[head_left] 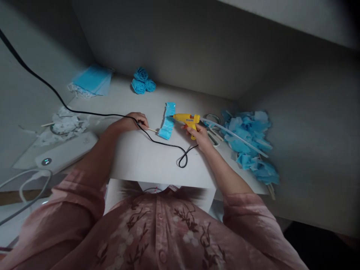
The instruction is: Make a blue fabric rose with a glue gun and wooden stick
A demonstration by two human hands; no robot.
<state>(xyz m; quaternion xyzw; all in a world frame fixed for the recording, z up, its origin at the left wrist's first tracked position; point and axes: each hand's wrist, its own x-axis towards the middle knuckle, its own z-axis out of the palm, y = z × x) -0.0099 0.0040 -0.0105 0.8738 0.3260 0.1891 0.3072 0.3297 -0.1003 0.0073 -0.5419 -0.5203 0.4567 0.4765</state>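
Note:
My right hand (199, 134) is wrapped round the handle of a yellow hot glue gun (184, 118). The gun's nozzle points left, over a strip of blue crinkled material (168, 122) lying on the white table. A white glue stick (233, 135) sticks far out of the back of the gun. In the fingers of my left hand (137, 119) is a thin wooden stick (152, 130), whose tip meets the lower left end of the strip. Whether the nozzle touches the strip I cannot tell.
Three blue rosettes (142, 80) sit at the back, beside a stack of blue face masks (92, 80). Blue scraps (249, 135) and a roll of tape (213, 118) lie right. White scraps (66, 123) and a white power box (67, 152) lie left. A black cord (165, 143) crosses the table.

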